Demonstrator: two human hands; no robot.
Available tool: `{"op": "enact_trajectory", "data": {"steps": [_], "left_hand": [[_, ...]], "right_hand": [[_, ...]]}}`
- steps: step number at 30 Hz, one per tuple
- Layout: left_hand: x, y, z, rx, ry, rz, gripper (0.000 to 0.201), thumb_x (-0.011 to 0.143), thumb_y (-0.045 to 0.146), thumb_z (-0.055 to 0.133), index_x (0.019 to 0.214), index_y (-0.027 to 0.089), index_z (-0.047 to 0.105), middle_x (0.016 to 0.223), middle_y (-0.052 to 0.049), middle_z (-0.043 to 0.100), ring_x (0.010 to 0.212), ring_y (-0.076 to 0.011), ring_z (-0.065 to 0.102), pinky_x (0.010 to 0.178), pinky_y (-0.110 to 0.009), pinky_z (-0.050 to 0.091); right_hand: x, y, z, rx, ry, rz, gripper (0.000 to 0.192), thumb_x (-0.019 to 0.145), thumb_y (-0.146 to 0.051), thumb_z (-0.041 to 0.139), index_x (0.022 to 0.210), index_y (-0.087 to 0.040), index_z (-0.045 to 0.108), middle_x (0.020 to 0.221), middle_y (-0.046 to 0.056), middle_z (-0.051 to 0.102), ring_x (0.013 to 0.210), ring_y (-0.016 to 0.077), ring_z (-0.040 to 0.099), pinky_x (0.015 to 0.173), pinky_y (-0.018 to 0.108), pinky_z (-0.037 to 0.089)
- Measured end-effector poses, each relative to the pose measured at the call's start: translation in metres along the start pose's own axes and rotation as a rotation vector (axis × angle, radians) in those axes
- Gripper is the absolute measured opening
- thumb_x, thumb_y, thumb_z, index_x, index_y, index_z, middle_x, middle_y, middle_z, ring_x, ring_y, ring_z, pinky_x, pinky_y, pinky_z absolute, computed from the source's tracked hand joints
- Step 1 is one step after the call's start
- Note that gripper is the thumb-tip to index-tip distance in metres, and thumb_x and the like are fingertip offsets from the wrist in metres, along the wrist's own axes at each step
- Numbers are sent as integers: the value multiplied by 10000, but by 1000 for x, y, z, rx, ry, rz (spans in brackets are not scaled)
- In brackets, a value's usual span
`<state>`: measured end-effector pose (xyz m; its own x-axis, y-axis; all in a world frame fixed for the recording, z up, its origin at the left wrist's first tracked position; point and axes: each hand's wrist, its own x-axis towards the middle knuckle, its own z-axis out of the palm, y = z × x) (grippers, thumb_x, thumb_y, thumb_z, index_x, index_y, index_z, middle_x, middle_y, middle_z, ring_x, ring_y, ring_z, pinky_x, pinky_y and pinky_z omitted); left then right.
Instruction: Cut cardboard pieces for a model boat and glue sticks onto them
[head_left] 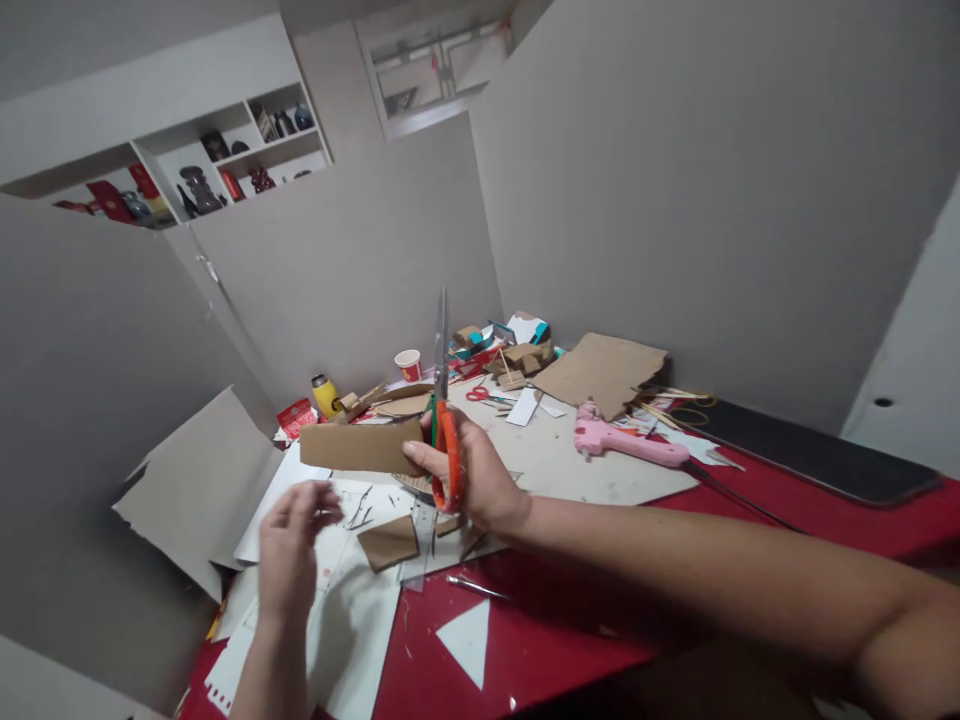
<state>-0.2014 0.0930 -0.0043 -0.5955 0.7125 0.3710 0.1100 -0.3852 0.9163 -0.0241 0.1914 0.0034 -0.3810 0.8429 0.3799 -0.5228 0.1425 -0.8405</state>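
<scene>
My right hand (472,475) grips orange-handled scissors (442,400) with the blades pointing up, and its fingers also pinch the right end of a brown cardboard strip (352,446) that sticks out to the left. My left hand (291,548) hovers lower left, blurred, fingers loosely apart, holding nothing, just below the strip. Under the hands a small cardboard piece (388,543) lies on white paper sheets (352,620) spread over the red table (570,640).
A pink glue gun (626,440) lies right of the hands, a large cardboard sheet (600,372) behind it. Red scissors (480,394), a paper cup (409,364), a yellow bottle (325,394) and cardboard scraps crowd the back. A grey board (199,480) leans left.
</scene>
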Motion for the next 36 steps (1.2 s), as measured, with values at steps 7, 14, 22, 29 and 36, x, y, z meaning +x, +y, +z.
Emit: {"op": "enact_trajectory", "data": {"steps": [7, 14, 22, 29, 36], "left_hand": [[-11, -15, 18, -198, -249, -217, 258, 744, 321, 727, 927, 141, 693, 866, -67, 732, 721, -176, 667, 598, -269, 551], [-6, 2, 2, -354, -119, -145, 204, 722, 259, 745, 897, 163, 701, 813, -27, 739, 647, -150, 667, 468, -204, 520], [-8, 2, 3, -355, -113, -87, 165, 735, 266, 727, 837, 139, 697, 735, -23, 715, 542, -126, 630, 418, -182, 473], [-10, 2, 5, -342, -118, -95, 174, 735, 269, 724, 841, 132, 699, 747, -32, 706, 578, -143, 629, 436, -209, 488], [-9, -1, 4, -338, -152, -113, 165, 722, 253, 733, 812, 121, 693, 734, -28, 689, 554, -124, 596, 445, -215, 492]], "right_hand": [[-18, 15, 19, -59, -220, 73, 400, 666, -371, 751, 852, -198, 442, 721, -52, 458, 615, 98, 468, 564, 234, 460], [-18, 5, -22, -432, -397, 115, 340, 815, -494, 610, 855, -190, 462, 698, -45, 442, 543, 78, 422, 508, 213, 406], [-28, -15, -63, -878, -717, -23, 572, 869, -612, 408, 1214, -169, 514, 1137, 144, 577, 1087, 284, 523, 948, 414, 414], [-35, -33, -48, -933, -829, 45, 442, 874, -542, 465, 1108, -185, 578, 1005, 104, 627, 931, 246, 577, 855, 366, 461], [-35, -24, -41, -935, -831, 86, 401, 883, -552, 430, 945, -173, 548, 850, 55, 596, 750, 185, 544, 692, 289, 454]]}}
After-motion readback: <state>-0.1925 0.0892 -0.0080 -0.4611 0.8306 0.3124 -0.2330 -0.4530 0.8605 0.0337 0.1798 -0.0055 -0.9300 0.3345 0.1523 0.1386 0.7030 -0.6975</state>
